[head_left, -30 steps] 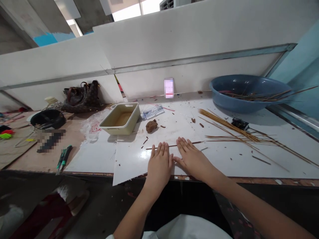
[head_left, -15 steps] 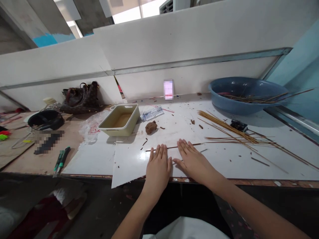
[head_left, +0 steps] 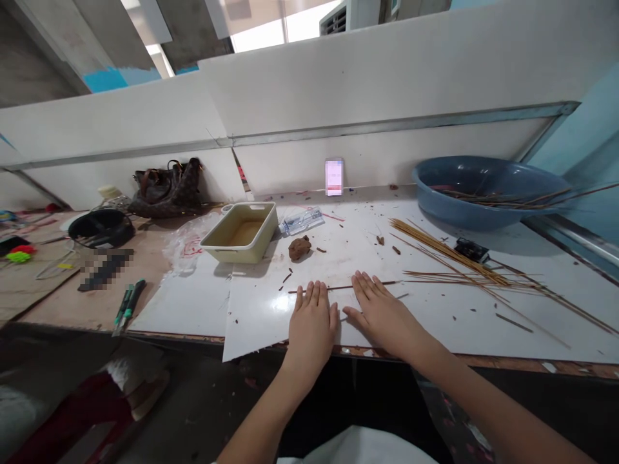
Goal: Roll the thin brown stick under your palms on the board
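Observation:
Both my hands lie flat on the white board (head_left: 261,328), fingers stretched out over a thin dark brown stick (head_left: 341,287). My left hand (head_left: 313,317) presses near the stick's left end. To its right, my right hand (head_left: 380,308) rests on the same stick, thumbs pointing toward each other. The stick's ends stick out past the fingers on either side, and part of it shows between the hands. A lump of brown clay (head_left: 299,248) sits beyond my left hand, with small dark crumbs around it. Thin bare sticks (head_left: 449,252) are bundled to the right.
A pale green tub (head_left: 239,254) holds brownish liquid. A blue basin (head_left: 488,219) with sticks stands at the back right, near a small black object (head_left: 471,250). A phone (head_left: 333,177) leans on the partition. Leftward are a handbag (head_left: 169,192) and green-handled cutters (head_left: 129,304).
The view has shifted slightly, so everything appears a little to the right. Both hands stay flat on the stick, with hardly any movement against the board.

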Demonstrator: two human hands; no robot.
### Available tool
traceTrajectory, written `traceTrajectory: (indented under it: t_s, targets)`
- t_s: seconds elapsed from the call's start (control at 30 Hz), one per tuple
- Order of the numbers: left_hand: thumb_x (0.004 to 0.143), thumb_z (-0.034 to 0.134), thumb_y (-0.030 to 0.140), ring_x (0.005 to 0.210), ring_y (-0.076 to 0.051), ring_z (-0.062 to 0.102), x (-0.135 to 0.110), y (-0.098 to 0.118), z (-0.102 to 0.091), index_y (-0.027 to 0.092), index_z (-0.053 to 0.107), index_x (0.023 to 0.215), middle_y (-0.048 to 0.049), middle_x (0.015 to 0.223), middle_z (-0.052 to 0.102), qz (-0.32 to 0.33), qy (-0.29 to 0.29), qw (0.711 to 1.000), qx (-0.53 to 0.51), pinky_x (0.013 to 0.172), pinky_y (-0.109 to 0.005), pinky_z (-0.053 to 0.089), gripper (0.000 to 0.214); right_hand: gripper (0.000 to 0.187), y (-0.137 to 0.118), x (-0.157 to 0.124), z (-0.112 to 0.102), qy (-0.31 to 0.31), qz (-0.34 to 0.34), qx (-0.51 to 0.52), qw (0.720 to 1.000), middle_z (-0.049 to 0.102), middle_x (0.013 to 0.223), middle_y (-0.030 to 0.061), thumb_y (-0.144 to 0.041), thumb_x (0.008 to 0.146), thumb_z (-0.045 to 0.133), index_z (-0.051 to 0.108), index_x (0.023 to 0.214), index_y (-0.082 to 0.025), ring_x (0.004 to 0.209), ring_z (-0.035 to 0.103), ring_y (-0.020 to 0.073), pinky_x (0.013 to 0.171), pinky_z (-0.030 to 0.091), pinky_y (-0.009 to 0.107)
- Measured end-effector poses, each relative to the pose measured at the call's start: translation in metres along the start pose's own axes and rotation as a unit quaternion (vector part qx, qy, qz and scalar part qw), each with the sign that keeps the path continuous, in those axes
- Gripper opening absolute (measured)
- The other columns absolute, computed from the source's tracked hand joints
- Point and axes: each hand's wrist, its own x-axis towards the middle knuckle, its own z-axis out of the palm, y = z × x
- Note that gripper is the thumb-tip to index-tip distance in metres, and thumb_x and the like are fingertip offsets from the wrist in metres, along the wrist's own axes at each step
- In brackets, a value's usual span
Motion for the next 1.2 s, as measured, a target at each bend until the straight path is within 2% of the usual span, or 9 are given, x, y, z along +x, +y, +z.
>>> traceTrajectory:
  t_s: [0.13, 0.2, 0.4, 0.47, 0.7, 0.77, 0.97, 1.1, 1.2]
  targets:
    - [0.112, 0.036, 0.027, 0.154, -0.028, 0.051, -0.03, 0.002, 0.004, 0.01, 0.052, 0.158, -0.0173, 0.162, 0.056, 0.012, 0.021, 1.0, 0.006, 0.13, -0.053, 0.038, 0.052, 0.084, -0.002, -0.032, 0.013, 0.045, -0.023, 0.002, 0.999, 0.036, 0.171, 0.0254, -0.064, 0.112, 0.03, 0.028, 0.171, -0.003, 0.162, 0.034, 0.0342, 0.131, 0.033, 0.055]
    - [0.112, 0.037, 0.027, 0.154, -0.028, 0.05, -0.033, 0.001, 0.004, 0.009, 0.052, 0.159, -0.0178, 0.163, 0.054, 0.012, 0.014, 1.0, 0.006, 0.131, -0.052, 0.037, 0.052, 0.084, -0.001, -0.034, 0.015, 0.05, -0.026, 0.0, 0.998, 0.037, 0.171, 0.0252, -0.064, 0.112, 0.03, 0.027, 0.171, -0.005, 0.161, 0.036, 0.0345, 0.131, 0.034, 0.056]
    - [0.111, 0.041, 0.028, 0.156, -0.032, 0.048, 0.007, -0.004, 0.005, 0.005, 0.054, 0.156, -0.0209, 0.162, 0.055, -0.01, -0.001, 1.0, 0.01, 0.131, -0.054, 0.036, 0.052, 0.089, 0.008, 0.007, 0.006, 0.024, -0.001, -0.001, 1.0, 0.038, 0.17, 0.03, -0.065, 0.112, 0.024, 0.037, 0.165, 0.004, 0.161, 0.033, 0.035, 0.133, 0.027, 0.054]
    - [0.111, 0.04, 0.028, 0.154, -0.032, 0.05, 0.009, -0.004, 0.006, 0.004, 0.055, 0.156, -0.0215, 0.16, 0.057, -0.015, 0.005, 1.0, 0.015, 0.131, -0.054, 0.036, 0.052, 0.089, 0.008, 0.009, 0.006, 0.026, 0.001, 0.004, 1.0, 0.037, 0.17, 0.0303, -0.065, 0.112, 0.024, 0.036, 0.165, 0.005, 0.162, 0.032, 0.0349, 0.134, 0.026, 0.054]
    - [0.111, 0.039, 0.027, 0.153, -0.031, 0.052, -0.034, 0.002, 0.004, 0.011, 0.051, 0.159, -0.0178, 0.161, 0.057, 0.012, 0.031, 0.999, 0.041, 0.128, -0.056, 0.041, 0.053, 0.088, -0.005, -0.036, 0.02, 0.063, -0.003, 0.003, 0.998, 0.034, 0.171, 0.0279, -0.066, 0.111, 0.028, 0.035, 0.166, 0.003, 0.162, 0.031, 0.0347, 0.132, 0.033, 0.053]
    - [0.111, 0.039, 0.029, 0.153, -0.032, 0.051, -0.029, 0.003, 0.002, 0.007, 0.053, 0.158, -0.0199, 0.16, 0.057, 0.005, 0.02, 0.999, 0.042, 0.129, -0.056, 0.039, 0.053, 0.087, -0.005, -0.033, 0.018, 0.056, 0.0, 0.006, 0.998, 0.035, 0.171, 0.0274, -0.065, 0.112, 0.028, 0.035, 0.167, 0.002, 0.162, 0.031, 0.0343, 0.132, 0.032, 0.053]
    - [0.112, 0.038, 0.028, 0.157, -0.033, 0.046, 0.008, 0.002, -0.001, -0.002, 0.053, 0.155, -0.0242, 0.162, 0.054, -0.022, -0.018, 0.999, 0.045, 0.133, -0.055, 0.031, 0.055, 0.088, 0.005, 0.001, 0.007, 0.036, 0.017, 0.022, 0.999, 0.034, 0.171, 0.0292, -0.064, 0.112, 0.028, 0.028, 0.169, 0.003, 0.162, 0.031, 0.0357, 0.133, 0.028, 0.055]
    - [0.111, 0.035, 0.023, 0.157, -0.031, 0.046, -0.014, -0.004, 0.001, 0.005, 0.051, 0.158, -0.0203, 0.164, 0.053, 0.01, -0.001, 0.999, 0.045, 0.131, -0.056, 0.036, 0.053, 0.087, 0.0, -0.02, 0.014, 0.071, 0.008, 0.018, 0.997, 0.036, 0.171, 0.0268, -0.064, 0.112, 0.028, 0.023, 0.171, -0.001, 0.162, 0.032, 0.0351, 0.131, 0.033, 0.056]
    - [0.109, 0.035, 0.018, 0.157, -0.03, 0.047, -0.031, -0.009, 0.003, 0.006, 0.048, 0.161, -0.0194, 0.165, 0.052, 0.031, 0.002, 0.998, 0.05, 0.129, -0.056, 0.04, 0.055, 0.084, -0.003, -0.038, 0.018, 0.081, -0.005, 0.007, 0.997, 0.036, 0.171, 0.0257, -0.063, 0.112, 0.03, 0.029, 0.17, -0.001, 0.161, 0.034, 0.0338, 0.132, 0.033, 0.054]
